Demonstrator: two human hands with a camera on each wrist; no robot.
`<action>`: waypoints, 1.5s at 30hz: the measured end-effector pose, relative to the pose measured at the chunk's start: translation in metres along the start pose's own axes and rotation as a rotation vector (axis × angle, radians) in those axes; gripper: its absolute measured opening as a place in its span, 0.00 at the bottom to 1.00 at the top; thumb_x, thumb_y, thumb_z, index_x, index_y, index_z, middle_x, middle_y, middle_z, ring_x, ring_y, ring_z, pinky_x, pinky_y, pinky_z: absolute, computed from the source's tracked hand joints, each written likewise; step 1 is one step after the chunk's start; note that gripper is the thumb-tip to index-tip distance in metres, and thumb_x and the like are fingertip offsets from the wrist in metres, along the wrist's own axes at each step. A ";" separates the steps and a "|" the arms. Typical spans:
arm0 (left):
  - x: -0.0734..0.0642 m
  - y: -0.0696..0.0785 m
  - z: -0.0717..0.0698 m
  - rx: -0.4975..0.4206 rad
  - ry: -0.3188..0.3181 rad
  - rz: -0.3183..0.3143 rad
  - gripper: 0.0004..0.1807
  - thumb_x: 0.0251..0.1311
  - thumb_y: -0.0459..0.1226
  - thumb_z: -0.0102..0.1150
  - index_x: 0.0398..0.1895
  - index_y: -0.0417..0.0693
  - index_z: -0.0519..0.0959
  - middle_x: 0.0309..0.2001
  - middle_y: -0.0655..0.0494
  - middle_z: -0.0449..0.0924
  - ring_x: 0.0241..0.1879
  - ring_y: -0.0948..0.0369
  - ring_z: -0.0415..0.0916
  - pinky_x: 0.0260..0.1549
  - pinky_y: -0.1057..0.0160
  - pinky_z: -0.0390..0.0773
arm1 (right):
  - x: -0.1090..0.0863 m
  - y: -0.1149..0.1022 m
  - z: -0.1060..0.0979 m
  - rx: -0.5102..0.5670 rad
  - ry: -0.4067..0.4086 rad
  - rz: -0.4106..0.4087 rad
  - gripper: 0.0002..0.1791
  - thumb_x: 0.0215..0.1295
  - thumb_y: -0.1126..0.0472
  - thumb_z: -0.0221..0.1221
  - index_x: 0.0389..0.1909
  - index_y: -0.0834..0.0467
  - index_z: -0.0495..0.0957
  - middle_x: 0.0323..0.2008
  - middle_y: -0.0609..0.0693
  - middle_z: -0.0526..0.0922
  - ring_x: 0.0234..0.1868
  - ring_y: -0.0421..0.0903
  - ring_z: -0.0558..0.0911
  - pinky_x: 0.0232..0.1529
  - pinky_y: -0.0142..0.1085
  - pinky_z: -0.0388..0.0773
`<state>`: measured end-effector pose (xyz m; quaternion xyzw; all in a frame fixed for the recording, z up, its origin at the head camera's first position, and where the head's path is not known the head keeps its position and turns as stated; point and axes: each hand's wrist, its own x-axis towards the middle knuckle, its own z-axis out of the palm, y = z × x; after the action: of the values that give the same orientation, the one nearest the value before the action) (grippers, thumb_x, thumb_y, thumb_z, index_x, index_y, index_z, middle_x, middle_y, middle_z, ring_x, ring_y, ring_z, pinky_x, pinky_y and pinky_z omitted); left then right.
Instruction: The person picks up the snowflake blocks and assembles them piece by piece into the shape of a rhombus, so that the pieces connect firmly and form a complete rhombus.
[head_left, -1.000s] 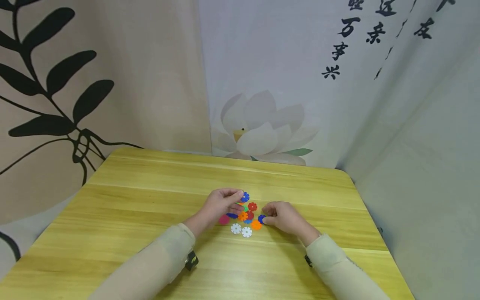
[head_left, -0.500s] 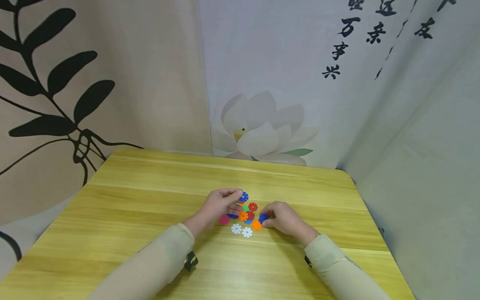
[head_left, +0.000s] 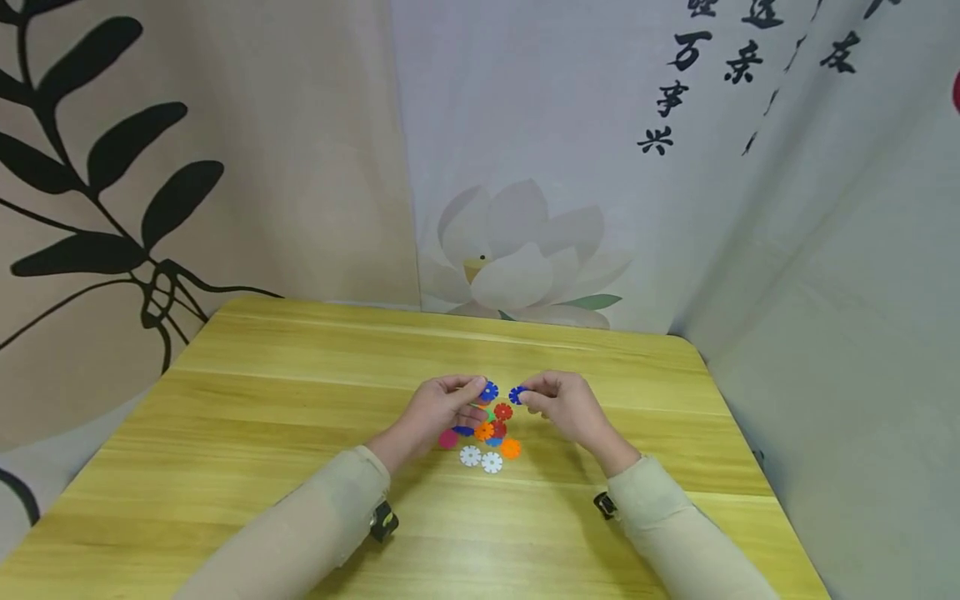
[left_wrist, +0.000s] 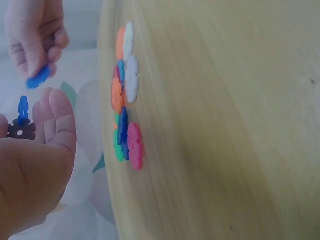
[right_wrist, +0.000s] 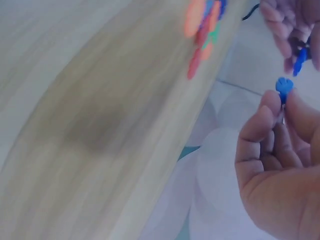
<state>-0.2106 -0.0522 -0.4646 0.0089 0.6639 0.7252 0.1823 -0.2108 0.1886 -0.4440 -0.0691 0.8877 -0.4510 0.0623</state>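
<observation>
My left hand (head_left: 444,410) is raised over the pile and pinches a dark notched disc (left_wrist: 28,131). A blue interlocking disc (left_wrist: 23,107) stands slotted into that dark one, crosswise to it. Between thumb and forefinger my right hand (head_left: 567,407) grips another blue interlocking disc (head_left: 516,395) by its edge. In the right wrist view this disc (right_wrist: 284,86) points at the blue piece (right_wrist: 300,61) in the left hand, with a small gap between them. Both hands are off the table, facing each other.
Below the hands, loose discs lie on the wooden table (head_left: 300,392): two white ones (head_left: 470,456), an orange disc (head_left: 511,449), a red disc (head_left: 503,412), a pink disc (head_left: 448,439), and blue and green ones partly hidden. A printed curtain (head_left: 315,150) hangs behind the table.
My right hand has lifted its blue disc from beside the pile and carried it up and slightly left, close to the left hand's pieces. The left hand has stayed nearly still.
</observation>
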 end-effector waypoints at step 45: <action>-0.003 0.002 0.001 0.223 0.077 0.126 0.15 0.69 0.35 0.71 0.56 0.43 0.88 0.49 0.36 0.91 0.43 0.45 0.92 0.48 0.53 0.92 | -0.004 -0.016 0.018 0.035 0.094 -0.142 0.05 0.71 0.60 0.70 0.43 0.55 0.91 0.38 0.48 0.92 0.40 0.56 0.88 0.37 0.28 0.84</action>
<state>-0.2081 -0.0520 -0.4614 0.0430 0.7452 0.6565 0.1086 -0.2030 0.1661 -0.4417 -0.1096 0.8745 -0.4724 -0.0102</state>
